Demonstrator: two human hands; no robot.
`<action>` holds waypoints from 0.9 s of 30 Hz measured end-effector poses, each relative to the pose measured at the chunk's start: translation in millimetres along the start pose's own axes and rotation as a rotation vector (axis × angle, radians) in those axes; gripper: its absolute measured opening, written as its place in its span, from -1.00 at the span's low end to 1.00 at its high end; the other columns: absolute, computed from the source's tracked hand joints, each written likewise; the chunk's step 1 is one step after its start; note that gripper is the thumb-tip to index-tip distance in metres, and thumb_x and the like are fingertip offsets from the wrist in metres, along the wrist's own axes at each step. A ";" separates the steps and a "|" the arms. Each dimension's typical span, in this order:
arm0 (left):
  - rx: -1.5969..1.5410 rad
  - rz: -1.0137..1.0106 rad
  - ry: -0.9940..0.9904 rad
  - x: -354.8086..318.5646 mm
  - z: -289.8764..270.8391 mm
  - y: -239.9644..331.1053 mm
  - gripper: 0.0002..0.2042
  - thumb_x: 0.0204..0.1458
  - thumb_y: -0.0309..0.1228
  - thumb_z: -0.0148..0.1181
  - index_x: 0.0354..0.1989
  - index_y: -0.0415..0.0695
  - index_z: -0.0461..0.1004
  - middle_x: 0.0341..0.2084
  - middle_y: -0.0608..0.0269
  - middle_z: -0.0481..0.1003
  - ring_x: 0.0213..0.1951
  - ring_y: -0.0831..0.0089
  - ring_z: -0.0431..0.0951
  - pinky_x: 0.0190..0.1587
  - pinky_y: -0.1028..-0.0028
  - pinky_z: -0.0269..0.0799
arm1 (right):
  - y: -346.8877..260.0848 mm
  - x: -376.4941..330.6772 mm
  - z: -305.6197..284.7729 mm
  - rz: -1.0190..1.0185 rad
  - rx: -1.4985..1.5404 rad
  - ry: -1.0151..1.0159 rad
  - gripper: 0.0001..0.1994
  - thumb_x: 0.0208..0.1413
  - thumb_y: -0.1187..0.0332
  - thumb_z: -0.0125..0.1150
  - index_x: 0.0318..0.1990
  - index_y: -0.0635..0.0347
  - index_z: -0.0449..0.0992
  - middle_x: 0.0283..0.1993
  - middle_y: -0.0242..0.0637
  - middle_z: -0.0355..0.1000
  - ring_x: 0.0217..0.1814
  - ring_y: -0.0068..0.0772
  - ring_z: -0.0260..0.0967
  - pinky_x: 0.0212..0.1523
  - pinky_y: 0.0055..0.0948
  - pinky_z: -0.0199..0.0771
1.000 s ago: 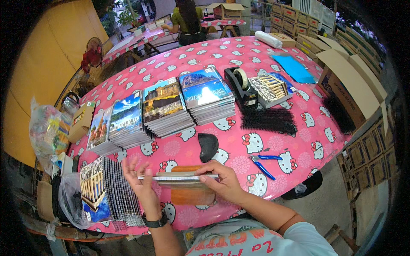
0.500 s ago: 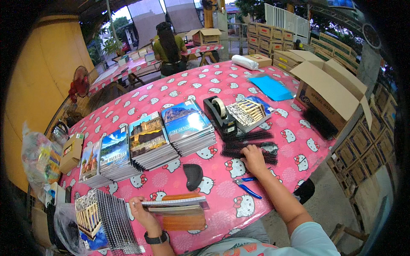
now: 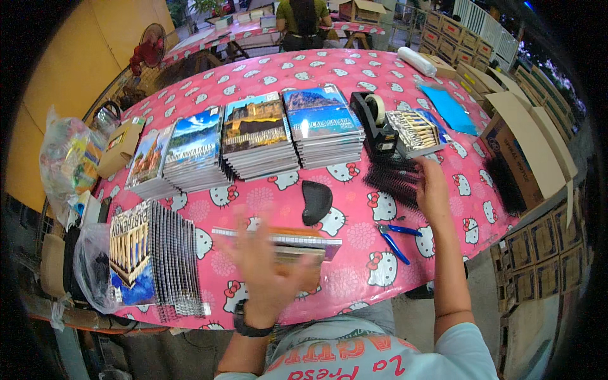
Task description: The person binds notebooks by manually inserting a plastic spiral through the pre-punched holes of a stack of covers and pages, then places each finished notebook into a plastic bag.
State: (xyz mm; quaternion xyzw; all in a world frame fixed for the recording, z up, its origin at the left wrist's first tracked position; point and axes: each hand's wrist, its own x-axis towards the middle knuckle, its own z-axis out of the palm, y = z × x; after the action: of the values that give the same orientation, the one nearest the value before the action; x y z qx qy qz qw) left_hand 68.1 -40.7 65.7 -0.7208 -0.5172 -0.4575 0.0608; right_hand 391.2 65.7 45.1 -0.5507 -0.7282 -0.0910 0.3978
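My left hand point(image 3: 263, 266), blurred by motion with fingers spread, is over a stack of loose notebook pages point(image 3: 310, 240) on an orange-brown wooden board point(image 3: 307, 278) near the front edge. My right hand point(image 3: 433, 190) has its fingers curled onto the right end of a pile of black spiral binding coils point(image 3: 392, 180); how many coils it grips is hidden. Below it lie blue-handled cutters point(image 3: 397, 242), jaws pointing left. A black half-moon-shaped piece point(image 3: 316, 202) rests between the hands. At the left stands a row of coil-bound notebooks point(image 3: 174, 266), the front cover showing columns.
Behind my hands stand several notebook stacks point(image 3: 259, 136), a black tape dispenser point(image 3: 380, 130) and another small stack point(image 3: 415, 133). An open carton point(image 3: 513, 152) and more coils point(image 3: 505, 187) are at right. Plastic bags point(image 3: 69, 158) hang left. A person point(image 3: 303, 25) is at a far table.
My left hand has let go of the pages and lifted over them. My right hand has moved to the pile's right end. The view has tilted down.
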 end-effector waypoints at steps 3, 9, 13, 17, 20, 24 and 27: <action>0.036 -0.020 -0.284 0.2 21.3 22.3 -0.27 -0.18 -0.06 0.27 0.17 -0.16 0.21 0.00 0.20 0.35 0.17 0.22 0.23 0.12 -0.36 -0.54 | -71.4 12.5 -32.5 0.048 0.176 -0.012 -0.61 -0.05 0.61 0.04 0.00 0.22 0.33 -0.17 -0.05 0.32 -0.22 -0.04 0.29 -0.12 -0.26 0.32; 0.133 -0.043 -0.264 -4.3 44.7 26.1 -0.55 -0.24 -0.11 0.29 -0.17 -0.07 0.46 -0.25 0.35 0.38 -0.03 0.39 0.35 0.13 -0.34 -0.46 | -117.4 -6.3 -50.7 -0.036 0.503 -0.424 -0.65 0.04 0.57 -0.01 0.04 0.23 0.33 -0.27 -0.08 0.28 -0.20 -0.07 0.30 -0.14 -0.31 0.31; 0.133 -0.019 -0.157 -3.6 51.4 28.6 -0.63 -0.22 -0.15 0.27 -0.25 -0.07 0.48 -0.20 0.36 0.43 0.01 0.37 0.34 0.14 -0.32 -0.47 | -125.6 -20.9 -36.7 -0.041 0.650 -0.633 -0.70 0.09 0.51 0.01 0.01 0.23 0.37 -0.26 -0.09 0.29 -0.21 -0.10 0.32 -0.19 -0.31 0.32; 0.010 -0.001 -0.185 2.6 38.9 30.1 -0.70 -0.16 -0.23 0.23 -0.26 -0.08 0.48 -0.22 0.34 0.47 -0.01 0.34 0.38 0.20 -0.15 -0.33 | -126.5 -27.3 -24.0 0.057 0.755 -0.574 -0.78 0.06 0.47 0.08 -0.12 0.21 0.46 -0.35 -0.17 0.36 -0.30 -0.19 0.36 -0.25 -0.36 0.35; -0.214 -0.001 -0.242 -3.5 31.5 12.1 -0.79 -0.12 -0.34 0.21 -0.28 -0.08 0.47 -0.29 0.31 0.48 -0.09 0.33 0.43 0.19 0.08 -0.09 | -123.4 -27.5 -17.6 0.102 0.779 -0.512 -0.81 0.01 0.47 0.19 -0.19 0.25 0.50 -0.36 -0.30 0.39 -0.38 -0.45 0.36 -0.35 -0.52 0.35; -0.217 0.017 -0.205 -2.6 26.2 14.9 -0.83 -0.11 -0.43 0.21 -0.30 -0.06 0.47 -0.35 0.31 0.50 -0.19 0.31 0.46 0.08 0.21 0.07 | -123.2 -27.2 -12.6 0.029 0.824 -0.538 -0.84 0.00 0.49 0.18 -0.22 0.25 0.50 -0.36 -0.29 0.39 -0.35 -0.45 0.36 -0.33 -0.53 0.35; -0.206 0.016 -0.194 -4.3 25.7 13.9 -0.83 -0.13 -0.43 0.23 -0.30 -0.05 0.47 -0.36 0.32 0.49 -0.20 0.33 0.45 0.06 0.21 0.10 | -122.5 -21.9 -15.6 0.036 0.813 -0.605 -0.84 0.00 0.50 0.17 -0.23 0.25 0.48 -0.34 -0.22 0.41 -0.29 -0.29 0.39 -0.26 -0.43 0.36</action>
State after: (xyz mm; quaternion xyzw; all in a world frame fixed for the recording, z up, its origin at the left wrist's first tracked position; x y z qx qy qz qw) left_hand 94.4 -35.6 53.2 -0.7682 -0.4652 -0.4358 -0.0599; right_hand 293.2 -5.4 78.0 -0.3655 -0.7778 0.3702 0.3527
